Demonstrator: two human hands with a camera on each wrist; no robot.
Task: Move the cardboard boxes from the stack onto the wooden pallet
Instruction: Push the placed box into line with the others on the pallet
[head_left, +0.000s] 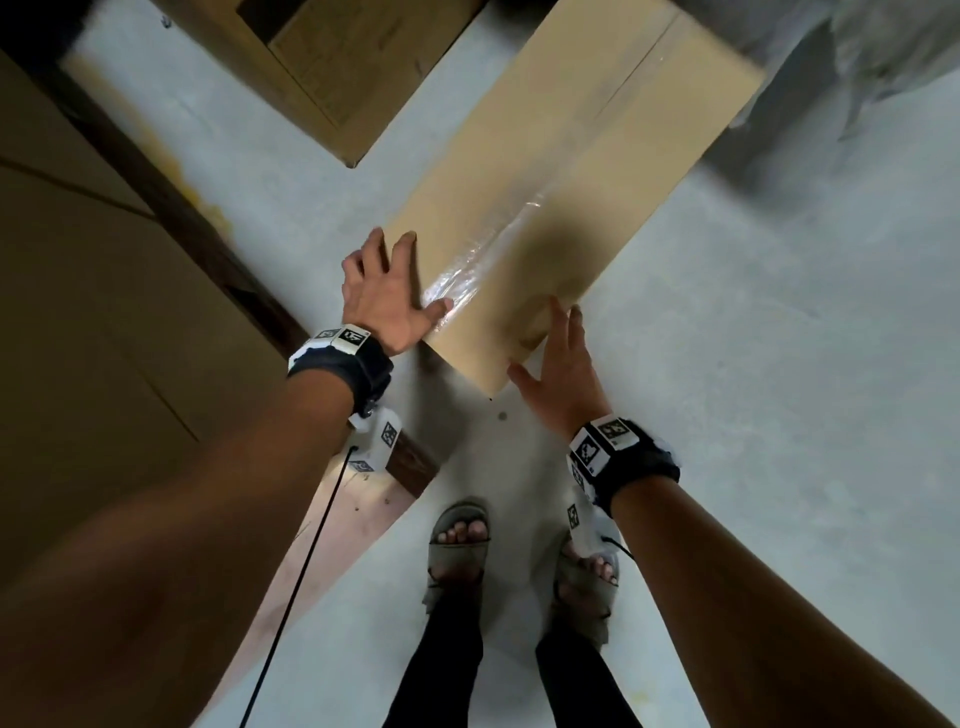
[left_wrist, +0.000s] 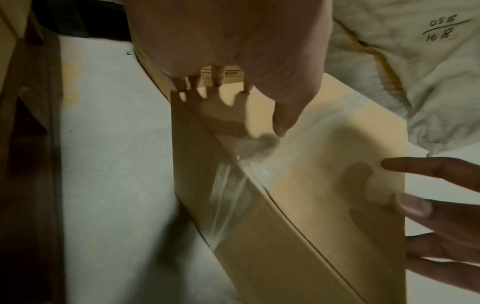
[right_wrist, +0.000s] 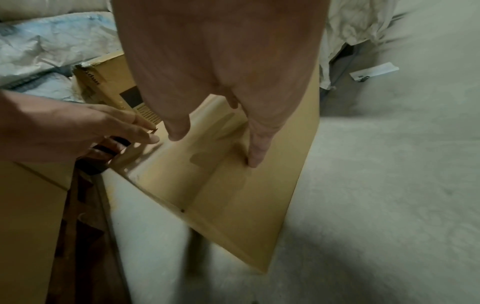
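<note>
A long cardboard box (head_left: 545, 171) sealed with clear tape lies slantwise over the grey floor, in front of me. My left hand (head_left: 387, 296) is at its near left corner, fingers spread over the edge and thumb by the tape. My right hand (head_left: 558, 364) is at the near right corner with fingers straight, the index tip against the box (right_wrist: 233, 195). Neither hand is curled round it. The wooden pallet (head_left: 343, 525) runs along the left, with a large cardboard box (head_left: 78, 338) on it. In the left wrist view the left hand (left_wrist: 233, 51) hovers close over the box top (left_wrist: 324, 164).
Another cardboard box (head_left: 337, 67) stands at the far middle. Crumpled white sacks (head_left: 857, 78) lie at the far right, behind the long box. My sandalled feet (head_left: 460, 535) stand on the concrete floor just short of the box. A black cable (head_left: 306, 561) hangs from my left wrist.
</note>
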